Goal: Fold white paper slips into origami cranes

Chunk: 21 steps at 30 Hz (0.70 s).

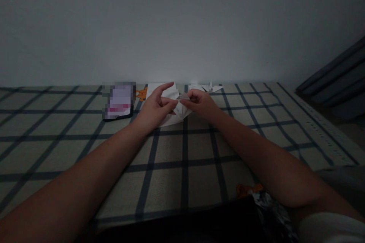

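Observation:
Between my two hands is a folded piece of white paper [181, 111], with creases showing in it. My left hand [157, 107] pinches its left side between thumb and a curled finger, while the index finger sticks out. My right hand [200, 103] has thumb and fingertips closed on the upper right part of the same paper. Both hands nearly meet at the paper's middle. Parts of the paper are hidden behind the fingers. Just beyond the right hand lies a folded white paper crane [211, 87], its pointed tip upward.
A phone [119, 100] with a blurred, lit screen stands left of my hands. White sheets [161, 88] and an orange cartoon figure [141, 93] are by the wall [182, 26]. A checked cloth [168, 178] covers the table. Dark curtain folds [336, 79] hang at right.

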Tool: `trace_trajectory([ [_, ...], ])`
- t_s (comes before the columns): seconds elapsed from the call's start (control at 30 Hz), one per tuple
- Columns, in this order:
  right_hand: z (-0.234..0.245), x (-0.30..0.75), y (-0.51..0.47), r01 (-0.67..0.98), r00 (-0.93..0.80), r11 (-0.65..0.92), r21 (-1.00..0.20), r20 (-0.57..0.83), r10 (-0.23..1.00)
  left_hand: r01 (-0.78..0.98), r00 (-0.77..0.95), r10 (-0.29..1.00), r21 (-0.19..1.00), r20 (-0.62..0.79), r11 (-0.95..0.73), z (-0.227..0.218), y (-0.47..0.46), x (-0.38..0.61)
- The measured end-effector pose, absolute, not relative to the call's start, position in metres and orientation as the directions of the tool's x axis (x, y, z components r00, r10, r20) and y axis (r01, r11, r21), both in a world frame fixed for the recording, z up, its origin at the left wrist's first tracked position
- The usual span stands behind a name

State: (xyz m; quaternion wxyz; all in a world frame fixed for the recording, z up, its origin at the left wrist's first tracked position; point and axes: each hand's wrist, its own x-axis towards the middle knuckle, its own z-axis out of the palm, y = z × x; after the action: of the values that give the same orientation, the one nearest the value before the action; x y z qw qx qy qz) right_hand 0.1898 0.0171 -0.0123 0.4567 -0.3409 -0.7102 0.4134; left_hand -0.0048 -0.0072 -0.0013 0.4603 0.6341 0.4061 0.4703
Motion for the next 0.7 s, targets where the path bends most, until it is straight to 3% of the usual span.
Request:
trace_trajectory([
  [0.33,-0.011,0.191,0.015,0.117,-0.321,0.459,-0.881,0.404,0.857,0.052,0.269,0.951,0.983,0.154,-0.174,-0.003,-0.008,-0.005],
  [0.53,-0.010,0.192,0.015,0.153,-0.290,0.478,-0.865,0.423,0.858,-0.053,0.218,0.975,0.998,0.048,-0.037,-0.002,-0.011,0.003],
  [0.7,-0.010,0.191,0.016,0.166,-0.304,0.502,-0.849,0.441,0.845,-0.069,0.171,0.981,0.994,0.092,-0.081,-0.001,-0.012,0.002],
])
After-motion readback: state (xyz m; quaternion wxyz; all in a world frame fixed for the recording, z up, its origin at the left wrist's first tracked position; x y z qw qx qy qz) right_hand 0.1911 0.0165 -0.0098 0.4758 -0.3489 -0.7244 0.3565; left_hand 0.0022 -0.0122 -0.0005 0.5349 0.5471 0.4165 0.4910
